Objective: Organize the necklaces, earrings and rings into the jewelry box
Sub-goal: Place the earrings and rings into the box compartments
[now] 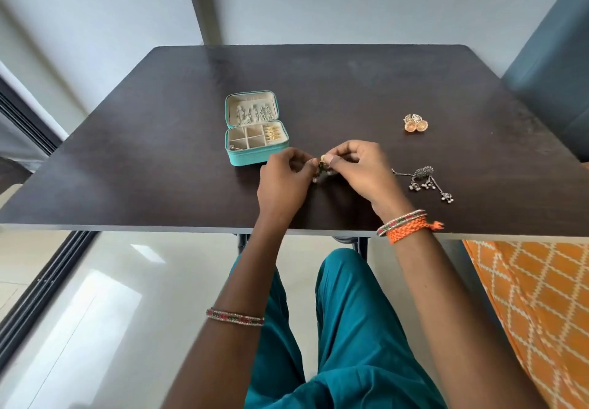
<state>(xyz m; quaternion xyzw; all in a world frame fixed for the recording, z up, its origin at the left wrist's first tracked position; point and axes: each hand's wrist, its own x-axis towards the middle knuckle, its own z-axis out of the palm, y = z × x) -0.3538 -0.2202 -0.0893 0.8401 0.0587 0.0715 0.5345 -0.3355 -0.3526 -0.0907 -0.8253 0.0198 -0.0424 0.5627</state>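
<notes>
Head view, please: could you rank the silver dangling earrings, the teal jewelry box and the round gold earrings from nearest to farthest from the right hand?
From the right hand:
1. Silver dangling earrings, just right.
2. Teal jewelry box, left.
3. Round gold earrings, far right.

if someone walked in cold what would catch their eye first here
Probably the two hands meeting at the middle of the dark table: the left hand and right hand both pinch a small earring with a gold top. Just behind and left of them sits the open teal jewelry box, gold pieces in one compartment. To the right lie loose gold earrings and silver dangly earrings.
</notes>
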